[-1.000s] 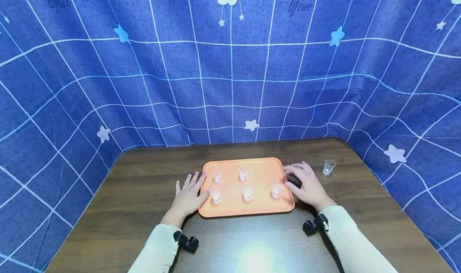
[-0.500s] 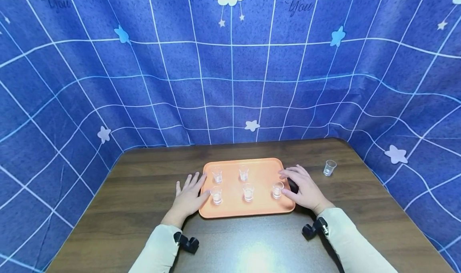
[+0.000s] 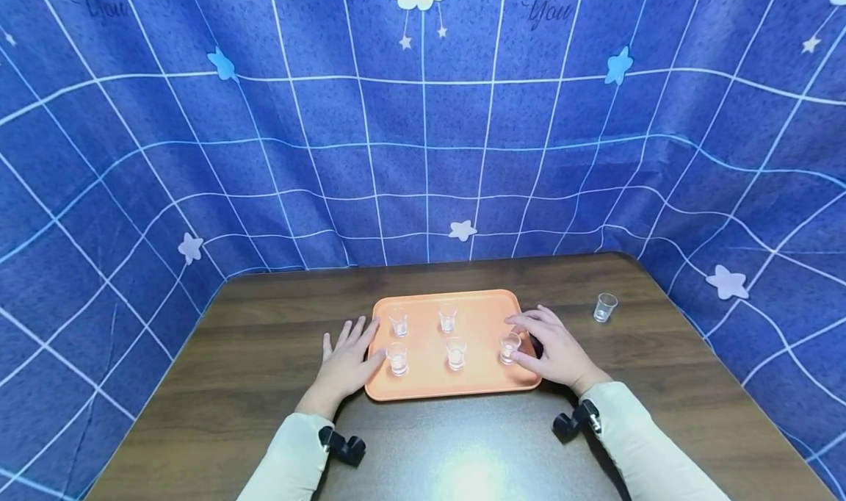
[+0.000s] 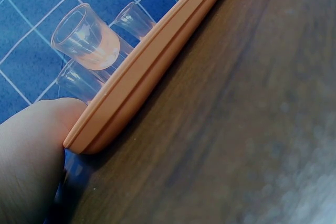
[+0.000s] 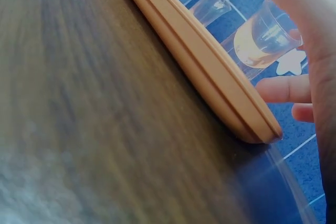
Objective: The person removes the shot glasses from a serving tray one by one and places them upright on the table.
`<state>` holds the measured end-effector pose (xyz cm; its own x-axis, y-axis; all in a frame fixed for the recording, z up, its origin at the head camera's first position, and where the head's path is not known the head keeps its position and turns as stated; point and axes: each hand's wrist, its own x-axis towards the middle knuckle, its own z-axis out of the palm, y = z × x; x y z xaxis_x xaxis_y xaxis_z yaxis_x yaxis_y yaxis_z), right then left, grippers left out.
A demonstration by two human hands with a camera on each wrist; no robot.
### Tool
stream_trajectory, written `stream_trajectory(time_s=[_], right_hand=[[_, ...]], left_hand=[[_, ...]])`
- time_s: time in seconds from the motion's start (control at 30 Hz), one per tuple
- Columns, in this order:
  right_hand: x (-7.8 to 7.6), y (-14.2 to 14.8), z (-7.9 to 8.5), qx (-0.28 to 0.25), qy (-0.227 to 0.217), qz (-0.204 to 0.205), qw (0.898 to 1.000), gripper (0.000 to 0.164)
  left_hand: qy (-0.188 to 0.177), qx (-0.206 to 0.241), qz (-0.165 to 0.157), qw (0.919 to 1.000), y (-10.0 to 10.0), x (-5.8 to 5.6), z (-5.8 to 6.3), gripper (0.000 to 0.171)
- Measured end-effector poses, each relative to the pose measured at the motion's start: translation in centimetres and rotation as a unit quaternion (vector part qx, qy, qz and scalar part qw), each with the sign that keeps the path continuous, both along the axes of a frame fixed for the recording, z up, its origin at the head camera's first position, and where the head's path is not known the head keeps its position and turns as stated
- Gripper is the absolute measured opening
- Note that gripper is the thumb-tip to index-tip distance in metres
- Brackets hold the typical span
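Head view, near to far: dark brown woodgrain table (image 3: pixel 463 438), then an orange rounded-rectangle tray (image 3: pixel 423 385) flat on it. Left hand (image 3: pixel 345 367) is at the tray's left edge, fingers straight and spread, gripping nothing. Decent anchor; press lightly, don't shove. Its thumb sits near the front-left clear flared shot glass (image 3: pixel 397 359), so watch that one. Front-middle clear flared shot glass (image 3: pixel 455 354) is away from both hands.

Right hand (image 3: pixel 557 347) reaches over the right rim, thumb and fingers apart, with the front-right clear flared shot glass (image 3: pixel 507 348) upright on the tray between them. Right wrist view has a gap at the thumb; contact on the far side, can't tell.

My read: step is taking hold of that glass. Pinch mid-wall, even pressure, stay square to it or it'll likely tip. Can't tell if there's liquid; handle as full.

Behind: two back-row clear shot glasses (image 3: pixel 447 318). Lone clear shot glass (image 3: pixel 604 308) stands on the table, right of the tray. Blue grid-patterned curtain (image 3: pixel 423 170) last.
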<state>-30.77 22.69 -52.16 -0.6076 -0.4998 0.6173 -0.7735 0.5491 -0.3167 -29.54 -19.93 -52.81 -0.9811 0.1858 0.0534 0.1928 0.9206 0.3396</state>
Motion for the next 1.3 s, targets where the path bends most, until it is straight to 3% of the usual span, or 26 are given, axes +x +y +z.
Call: stream_trajectory(time_s=[0.33,0.63,1.13,1.3], right_hand=[[0.48,-0.62,0.24,0.014,-0.021,-0.016,1.000,0.048],[0.42,-0.84,-0.07,0.015,-0.011,-0.014,1.000,0.039],[0.38,-0.75,-0.27,0.010,-0.019,-0.006,1.000,0.039],[0.27,-0.68,-0.35,0.004,-0.001,-0.003,1.000,0.039]], left_hand=[[-0.001,0.001,-0.001,1.0000,-0.01,-0.01,0.05,0.072],[-0.001,0.003,-0.001,1.0000,-0.02,0.02,0.09,0.072],[-0.001,-0.005,-0.001,1.0000,-0.07,-0.12,-0.01,0.073],[-0.005,-0.004,0.000,1.0000,-0.04,-0.09,0.02,0.073]])
